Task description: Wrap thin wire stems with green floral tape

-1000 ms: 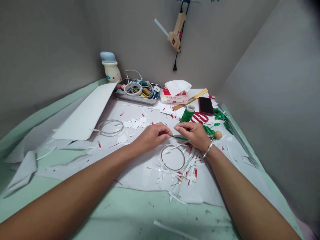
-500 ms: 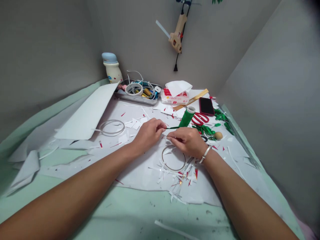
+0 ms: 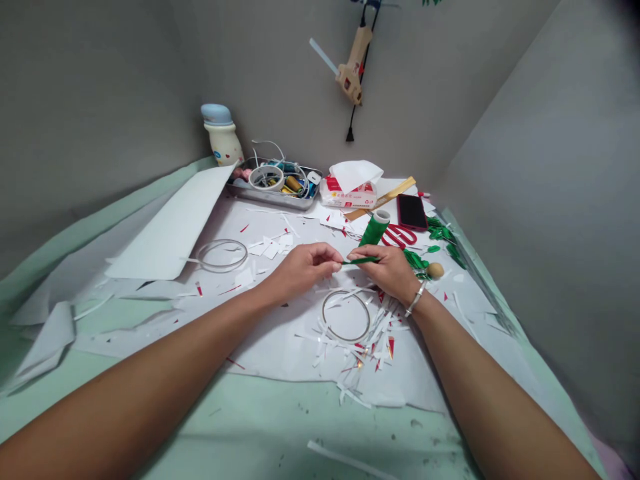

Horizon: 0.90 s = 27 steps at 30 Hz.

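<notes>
My left hand (image 3: pixel 303 267) and my right hand (image 3: pixel 387 267) meet over the middle of the table. Both pinch a thin green strip (image 3: pixel 359 261) stretched between their fingertips. A green roll (image 3: pixel 373 229) lies just behind my right hand. Below the hands a wire ring (image 3: pixel 346 316) rests among white and red paper scraps (image 3: pixel 365 347). A bracelet circles my right wrist.
Red scissors (image 3: pixel 400 235), a dark phone (image 3: pixel 412 211), green leaves (image 3: pixel 440 233) and a small wooden ball (image 3: pixel 435 270) lie to the right. Behind are a metal tray (image 3: pixel 273 193), tissue pack (image 3: pixel 349 193), bottle (image 3: pixel 221 137). Another ring (image 3: pixel 221 255) and a white sheet (image 3: pixel 170 227) lie left. A glue gun (image 3: pixel 353 63) hangs on the wall.
My right hand has moved back to the right and up, and the green strip now lies taut between both hands rather than running toward the roll.
</notes>
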Motion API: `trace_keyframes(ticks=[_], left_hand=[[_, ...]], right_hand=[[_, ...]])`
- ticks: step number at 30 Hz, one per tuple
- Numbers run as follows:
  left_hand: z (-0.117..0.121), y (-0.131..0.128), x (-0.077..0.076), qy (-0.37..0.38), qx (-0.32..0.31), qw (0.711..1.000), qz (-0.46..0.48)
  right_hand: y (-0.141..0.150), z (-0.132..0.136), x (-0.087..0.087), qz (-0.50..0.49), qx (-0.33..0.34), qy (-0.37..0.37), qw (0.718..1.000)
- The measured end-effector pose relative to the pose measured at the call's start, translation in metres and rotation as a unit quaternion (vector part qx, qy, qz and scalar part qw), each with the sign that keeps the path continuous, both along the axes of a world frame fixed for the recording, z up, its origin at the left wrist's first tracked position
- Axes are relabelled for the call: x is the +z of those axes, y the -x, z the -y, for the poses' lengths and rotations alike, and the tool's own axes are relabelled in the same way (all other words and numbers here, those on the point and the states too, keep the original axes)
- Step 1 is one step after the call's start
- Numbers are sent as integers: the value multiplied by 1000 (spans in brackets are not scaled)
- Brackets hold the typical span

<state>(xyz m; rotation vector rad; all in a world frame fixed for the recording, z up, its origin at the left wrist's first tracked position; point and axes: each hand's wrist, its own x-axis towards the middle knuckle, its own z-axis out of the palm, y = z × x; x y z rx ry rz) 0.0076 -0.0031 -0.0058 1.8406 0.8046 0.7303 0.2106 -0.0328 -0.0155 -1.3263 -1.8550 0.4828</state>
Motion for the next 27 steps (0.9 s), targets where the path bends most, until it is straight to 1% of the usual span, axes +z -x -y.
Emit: trace_keyframes(ticks=[2, 4, 6, 8, 10, 12, 14, 16, 18, 19, 21, 24, 26, 27], left_hand=[[-3, 1, 0, 10, 39, 999, 20], [-4, 1, 0, -7, 85, 996, 10], [-5, 1, 0, -51, 124, 991, -25], [-5, 2, -1, -116, 145, 980, -66], [-5, 2, -3, -177, 143, 969, -100], [-5, 3, -4, -216, 122, 960, -127], [-3, 3, -5, -238, 87, 956, -150], [-2, 2, -5, -247, 46, 955, -158], [0, 1, -4, -233, 8, 962, -142], [1, 1, -3, -214, -5, 969, -126], [2, 0, -2, -154, -10, 984, -83], [1, 0, 0, -47, 14, 999, -17], [-1, 1, 1, -9, 42, 999, 8], [-2, 1, 1, -6, 63, 998, 11]], right_hand=[[6, 4, 1, 33, 22, 4, 999], [13, 8, 3, 75, 60, -3, 995], [19, 12, 6, 114, 90, -23, 989], [22, 15, 8, 138, 102, -50, 984], [22, 15, 10, 147, 96, -81, 981], [20, 15, 11, 141, 76, -106, 981], [17, 14, 13, 118, 55, -116, 985], [13, 11, 13, 84, 41, -110, 989], [8, 8, 11, 48, 29, -95, 994], [5, 6, 9, 33, 23, -83, 996], [1, 2, 5, 9, 10, -56, 998], [-1, -1, -1, 10, 1, -20, 1000], [3, 1, -1, 37, 17, -10, 999], [6, 3, -1, 57, 33, -9, 998]])
